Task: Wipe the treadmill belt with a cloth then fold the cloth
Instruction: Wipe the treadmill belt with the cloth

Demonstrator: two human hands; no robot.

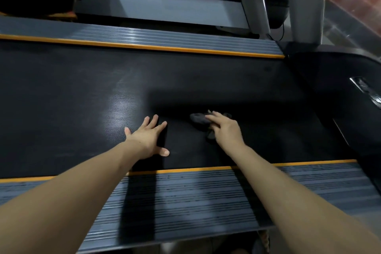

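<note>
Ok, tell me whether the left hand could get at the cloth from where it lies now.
Probably yes. The left hand lies flat on the belt beside the cloth, with only bare belt between them. The right hand already presses on the cloth, so only its left edge is free.

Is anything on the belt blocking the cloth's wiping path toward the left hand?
Nothing visible does. The right hand presses the cloth on the belt; the left hand lies flat beside it, apart, the only thing on that stretch.
</note>
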